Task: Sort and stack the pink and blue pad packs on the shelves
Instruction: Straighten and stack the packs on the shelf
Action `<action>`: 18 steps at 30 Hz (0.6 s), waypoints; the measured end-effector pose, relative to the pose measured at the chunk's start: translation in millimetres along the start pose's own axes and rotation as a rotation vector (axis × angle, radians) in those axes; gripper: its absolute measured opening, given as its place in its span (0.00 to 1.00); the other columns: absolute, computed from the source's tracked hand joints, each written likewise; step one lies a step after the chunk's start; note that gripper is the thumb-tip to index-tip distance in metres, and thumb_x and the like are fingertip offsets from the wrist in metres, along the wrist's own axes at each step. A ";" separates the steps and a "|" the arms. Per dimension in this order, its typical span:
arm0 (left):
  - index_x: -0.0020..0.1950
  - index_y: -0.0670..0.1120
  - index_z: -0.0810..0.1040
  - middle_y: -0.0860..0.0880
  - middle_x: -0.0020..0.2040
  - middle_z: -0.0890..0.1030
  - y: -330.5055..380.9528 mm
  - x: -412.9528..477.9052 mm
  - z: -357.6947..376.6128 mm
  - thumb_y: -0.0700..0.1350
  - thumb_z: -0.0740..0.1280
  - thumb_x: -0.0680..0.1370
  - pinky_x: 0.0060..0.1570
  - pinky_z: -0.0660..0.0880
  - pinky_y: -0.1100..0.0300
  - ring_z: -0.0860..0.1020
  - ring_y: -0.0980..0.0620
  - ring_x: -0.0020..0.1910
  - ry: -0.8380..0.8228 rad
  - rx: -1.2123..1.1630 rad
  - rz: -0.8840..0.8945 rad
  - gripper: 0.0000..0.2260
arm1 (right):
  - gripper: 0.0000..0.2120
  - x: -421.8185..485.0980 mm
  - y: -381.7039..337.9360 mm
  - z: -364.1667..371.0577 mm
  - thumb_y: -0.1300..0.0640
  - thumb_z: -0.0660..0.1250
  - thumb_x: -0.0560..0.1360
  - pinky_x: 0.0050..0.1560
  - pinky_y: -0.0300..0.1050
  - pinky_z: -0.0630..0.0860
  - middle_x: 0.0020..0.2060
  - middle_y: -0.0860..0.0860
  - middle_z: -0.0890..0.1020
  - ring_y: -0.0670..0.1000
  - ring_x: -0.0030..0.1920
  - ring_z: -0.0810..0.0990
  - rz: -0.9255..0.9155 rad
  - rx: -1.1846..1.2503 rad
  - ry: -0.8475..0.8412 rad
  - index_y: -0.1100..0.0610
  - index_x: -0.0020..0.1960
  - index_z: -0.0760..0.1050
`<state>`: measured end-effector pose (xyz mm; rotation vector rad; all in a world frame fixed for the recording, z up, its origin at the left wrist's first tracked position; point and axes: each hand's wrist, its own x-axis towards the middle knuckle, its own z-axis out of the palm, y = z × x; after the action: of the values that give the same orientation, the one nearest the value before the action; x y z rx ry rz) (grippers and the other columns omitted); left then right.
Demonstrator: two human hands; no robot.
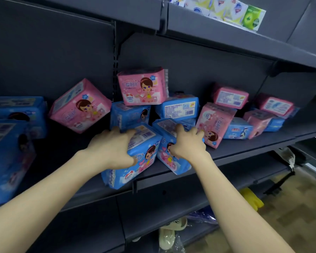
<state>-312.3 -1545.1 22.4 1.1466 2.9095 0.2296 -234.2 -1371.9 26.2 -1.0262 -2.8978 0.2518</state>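
Head view: both my bare forearms reach up to the middle shelf. All places below are taken from the front blue pack.
Left hand: fingers curled over the top of the front blue pack, thumb on its printed face, a full grip. The pack sits tilted, with its lower corner out over the shelf lip.
Right hand: grips the second blue pack, fingers over its top edge, thumb on its face. This pack is just right of the front blue pack and touches it.
Behind: a rear blue pack is directly behind, with a top pink pack upright on it. A label-side blue pack is behind and to the right.
Left: a tilted pink pack leans on one corner, behind and to the left. Well apart, farther left, are large blue packs, blurred.
Right: a standing pink pack is just past the second blue pack. Beyond it is a jumble of pink and blue packs, some piled on others.
Above: the upper shelf carries soap boxes, white and blue, with one green.
Below: pale slipper-like items in clear wrap, and a yellow item I cannot identify. The patterned floor is down to the right.
Shelving: dark grey metal.
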 end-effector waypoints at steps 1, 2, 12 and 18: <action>0.73 0.58 0.55 0.45 0.64 0.68 4.2 4.4 2.0 0.60 0.66 0.69 0.55 0.73 0.54 0.72 0.43 0.61 0.005 -0.010 0.001 0.36 | 0.29 1.8 2.1 0.5 0.53 0.63 0.73 0.59 0.61 0.67 0.64 0.63 0.62 0.64 0.65 0.58 0.013 -0.009 0.005 0.53 0.70 0.55; 0.73 0.58 0.55 0.45 0.64 0.68 8.6 9.2 4.1 0.60 0.66 0.69 0.56 0.73 0.54 0.72 0.42 0.61 0.011 -0.018 -0.001 0.36 | 0.29 3.5 3.7 1.2 0.53 0.63 0.73 0.61 0.63 0.64 0.65 0.64 0.61 0.65 0.65 0.58 0.025 -0.028 0.011 0.53 0.71 0.55; 0.72 0.52 0.59 0.43 0.63 0.68 28.7 38.5 10.6 0.59 0.65 0.71 0.52 0.71 0.54 0.71 0.41 0.61 0.055 -0.006 -0.046 0.33 | 0.25 14.2 3.1 9.8 0.53 0.60 0.76 0.60 0.72 0.58 0.68 0.61 0.60 0.64 0.68 0.56 0.008 -0.131 0.066 0.51 0.71 0.57; 0.72 0.50 0.59 0.42 0.64 0.67 41.6 57.2 12.9 0.58 0.65 0.72 0.55 0.70 0.52 0.69 0.40 0.62 0.045 -0.012 -0.021 0.32 | 0.26 26.1 11.4 11.4 0.53 0.60 0.76 0.60 0.71 0.59 0.68 0.62 0.59 0.63 0.68 0.57 0.052 -0.123 0.081 0.51 0.71 0.56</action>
<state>-325.2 -1474.6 18.2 1.1227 2.9535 0.2760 -248.6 -1348.3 12.9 -1.1032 -2.8476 0.0340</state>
